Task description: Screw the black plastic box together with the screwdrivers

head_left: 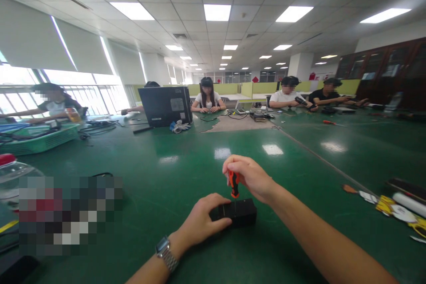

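Note:
A black rectangular box-like device [246,213] lies on the green tabletop in front of me. My left hand [206,215] grips its left end, thumb along the near side and fingers over the far side. Above the box, my right hand [248,173] is closed around the top of an orange and black screwdriver [234,184]. The screwdriver stands nearly upright, its thin shaft pointing down at the top face of the box. Whether the tip sits in a screw is too small to tell.
Left are a green basket [49,142] of cables and a plastic bottle with a red cap [16,177]. A black computer case [164,106] and gloves [179,126] stand farther back. Right lie colourful flat pieces [386,204]. Several people sit around the table [159,177].

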